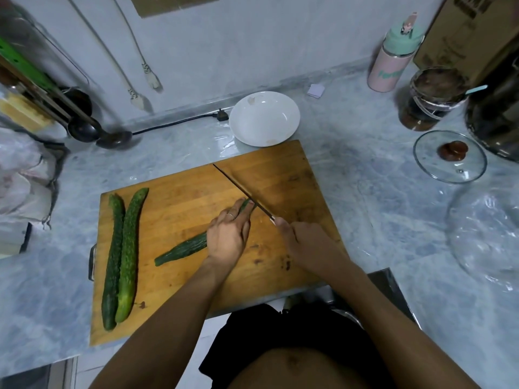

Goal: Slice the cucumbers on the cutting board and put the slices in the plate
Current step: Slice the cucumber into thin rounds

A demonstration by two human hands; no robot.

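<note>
A wooden cutting board (179, 192) lies on the marble counter. One cucumber (182, 249) lies slanted across the board's middle, and my left hand (229, 234) holds it down near its far end, fingers curled over it. My right hand (304, 242) grips the handle of a knife (238, 186), whose blade stands edge-down right beside my left fingertips at the cucumber's tip. Two whole cucumbers (123, 256) lie side by side along the board's left edge. A white plate (264, 117) with nothing in it sits just beyond the board's far edge.
A glass lid (449, 155) and a large glass bowl (488, 234) sit at the right. A pink bottle (393, 57), a dark jar (432, 96) and a cardboard box stand at the back right. Ladles (98, 133) and a black power cord lie at the back left.
</note>
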